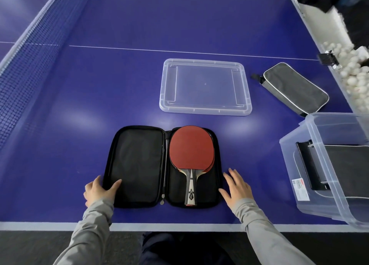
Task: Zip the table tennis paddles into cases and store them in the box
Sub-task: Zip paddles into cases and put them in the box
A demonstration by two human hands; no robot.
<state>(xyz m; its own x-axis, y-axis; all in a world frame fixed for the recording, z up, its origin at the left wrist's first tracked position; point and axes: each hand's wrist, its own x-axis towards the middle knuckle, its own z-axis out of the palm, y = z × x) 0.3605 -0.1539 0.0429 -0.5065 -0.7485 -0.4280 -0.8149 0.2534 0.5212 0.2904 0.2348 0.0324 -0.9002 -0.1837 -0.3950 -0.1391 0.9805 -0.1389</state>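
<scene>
A: Hands?
B: Left hand [98,191] grips the near left corner of the open black case [139,165], thumb on the lining, fingers wrapped round the edge. Right hand [236,187] flat on the table [99,85], fingers spread and relaxed, holding nothing, just beside the case's right edge.

A: Paddle?
B: Red paddle [190,147] lies in the case's right half, between the hands, handle toward the person. Looks like a second one under it, can't tell for sure.

A: Box?
B: Clear box [295,185] right of the right hand, a dark case inside. Clear lid [205,87] beyond the hands; zipped grey case [293,89] far right of it.
</scene>
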